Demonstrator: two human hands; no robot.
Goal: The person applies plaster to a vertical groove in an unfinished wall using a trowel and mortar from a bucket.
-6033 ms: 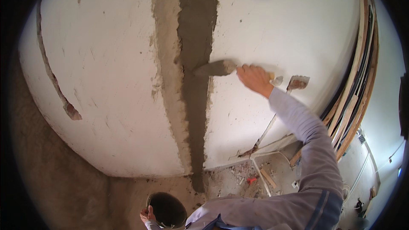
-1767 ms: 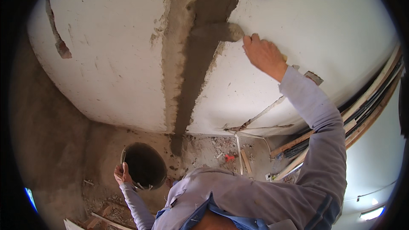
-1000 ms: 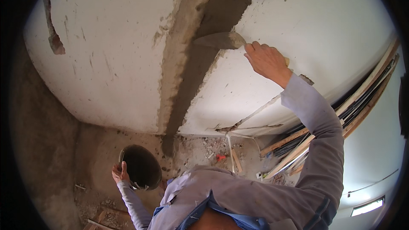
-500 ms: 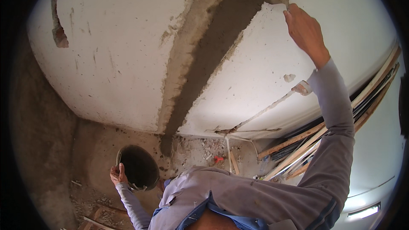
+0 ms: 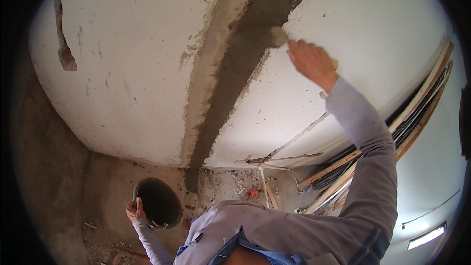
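The right hand (image 5: 313, 63) is gripping a trowel (image 5: 277, 37) high up on the wet grey strip (image 5: 230, 68) running down the white wall (image 5: 122, 78), mostly filled already, while the left hand (image 5: 134, 211) is holding the dark bucket (image 5: 158, 203) rim near the floor.

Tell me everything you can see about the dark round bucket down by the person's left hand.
The dark round bucket sits low on the rubble-strewn concrete floor, near the foot of the white wall. It looks black, possibly rubber or plastic, seen from above with its mouth open. Its inside is too dark to show any contents. The left hand grips its left rim; nothing else clearly touches it.
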